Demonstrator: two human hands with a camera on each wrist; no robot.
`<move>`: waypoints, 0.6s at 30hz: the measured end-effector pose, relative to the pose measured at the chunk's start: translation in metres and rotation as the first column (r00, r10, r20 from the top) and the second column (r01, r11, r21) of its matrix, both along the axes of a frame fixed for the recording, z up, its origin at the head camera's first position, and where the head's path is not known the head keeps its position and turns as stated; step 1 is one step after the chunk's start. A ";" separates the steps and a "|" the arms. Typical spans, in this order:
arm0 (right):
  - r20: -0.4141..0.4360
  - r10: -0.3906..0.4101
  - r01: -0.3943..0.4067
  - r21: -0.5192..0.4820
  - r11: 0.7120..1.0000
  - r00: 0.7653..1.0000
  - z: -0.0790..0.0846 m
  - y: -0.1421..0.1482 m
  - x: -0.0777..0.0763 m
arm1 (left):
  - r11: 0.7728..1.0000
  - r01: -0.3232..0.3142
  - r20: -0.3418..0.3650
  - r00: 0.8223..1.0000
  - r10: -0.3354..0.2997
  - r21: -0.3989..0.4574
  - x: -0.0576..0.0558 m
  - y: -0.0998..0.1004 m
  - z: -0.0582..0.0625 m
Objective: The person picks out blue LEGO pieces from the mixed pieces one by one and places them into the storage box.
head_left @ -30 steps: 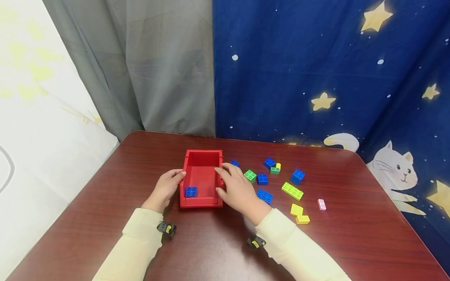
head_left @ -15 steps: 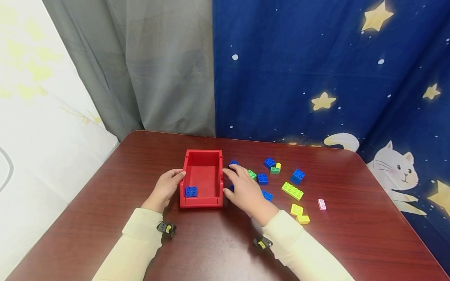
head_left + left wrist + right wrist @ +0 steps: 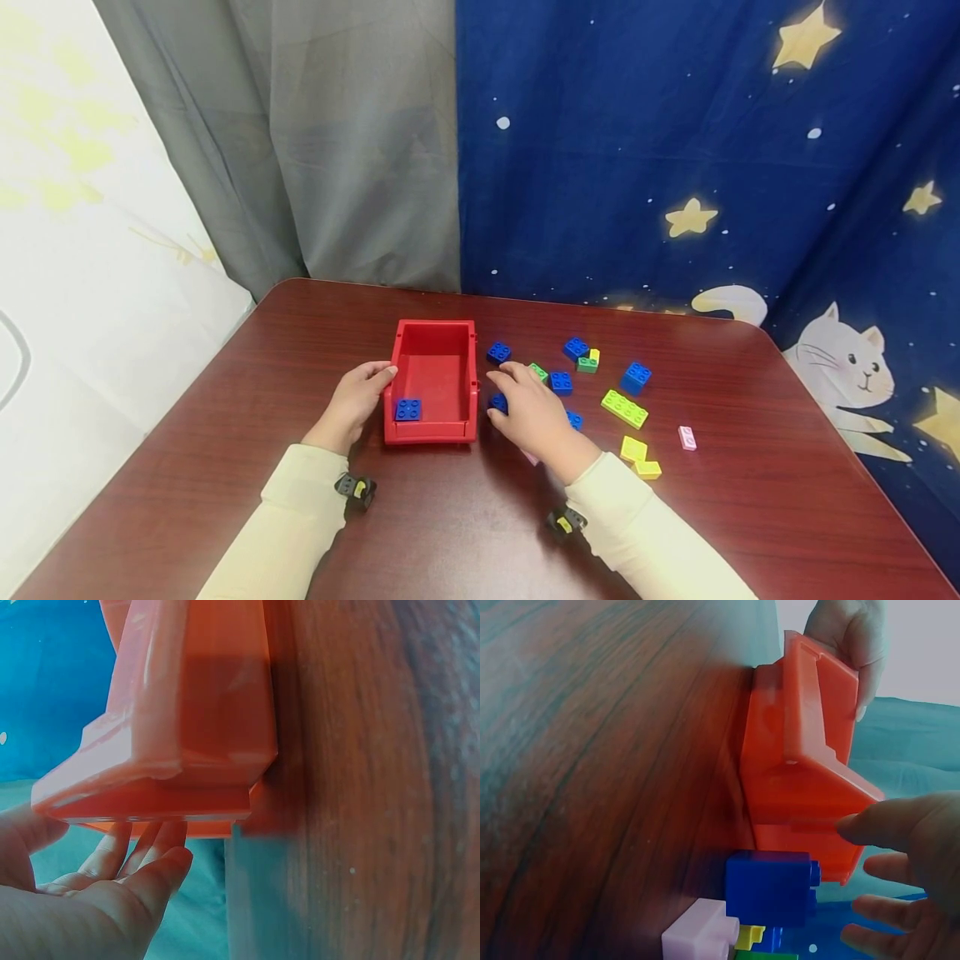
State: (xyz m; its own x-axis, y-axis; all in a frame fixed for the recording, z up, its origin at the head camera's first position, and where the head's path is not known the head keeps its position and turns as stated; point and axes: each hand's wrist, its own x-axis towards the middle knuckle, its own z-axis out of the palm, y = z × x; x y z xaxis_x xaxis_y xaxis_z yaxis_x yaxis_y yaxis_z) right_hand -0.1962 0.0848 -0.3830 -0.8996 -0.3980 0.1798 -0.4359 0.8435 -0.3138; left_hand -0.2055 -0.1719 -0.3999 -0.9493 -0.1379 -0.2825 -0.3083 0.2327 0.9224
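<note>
The red box [image 3: 433, 431] stands on the table, with one blue brick [image 3: 408, 410] lying in its near left corner. My left hand [image 3: 356, 400] holds the box's left side, thumb up on the rim; in the left wrist view its other fingers [image 3: 161, 874] lie against the outer wall. Just right of the box, my right hand [image 3: 534, 412] is spread over the bricks, holding nothing. Below its fingers in the right wrist view is a blue brick [image 3: 769, 889] on the table, and a pink brick [image 3: 694, 930] sits beside that one.
Several bricks are scattered to the right: a lime long brick [image 3: 624, 408], a yellow pair [image 3: 633, 448], a small pink brick [image 3: 687, 437], a blue brick [image 3: 635, 377] and a green one [image 3: 587, 364]. Another blue brick [image 3: 498, 352] lies near the box's far right side. Curtains hang behind the table [image 3: 337, 308].
My right hand has drawn back from over the box's right rim and shifted to the right, above the bricks. My left hand and the box have stayed in place.
</note>
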 end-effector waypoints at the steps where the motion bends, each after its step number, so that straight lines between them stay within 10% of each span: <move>1: 0.006 -0.007 0.007 0.008 1.000 1.000 0.000 0.000 0.000 | 1.000 -0.001 0.000 1.000 0.001 0.002 0.000 0.000 0.000; 18: 0.063 -0.042 0.038 0.060 0.997 0.997 -0.004 0.002 -0.001 | 1.000 -0.001 0.008 1.000 0.001 0.004 0.001 0.001 0.001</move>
State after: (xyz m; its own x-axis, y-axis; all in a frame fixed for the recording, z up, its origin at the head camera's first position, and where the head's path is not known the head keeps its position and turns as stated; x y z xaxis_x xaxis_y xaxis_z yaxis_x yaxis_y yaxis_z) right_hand -0.1973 0.0864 -0.3866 -0.9239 -0.3697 0.0982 -0.3820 0.8776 -0.2895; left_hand -0.2042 -0.1709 -0.3990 -0.9468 -0.1377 -0.2909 -0.3162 0.2287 0.9207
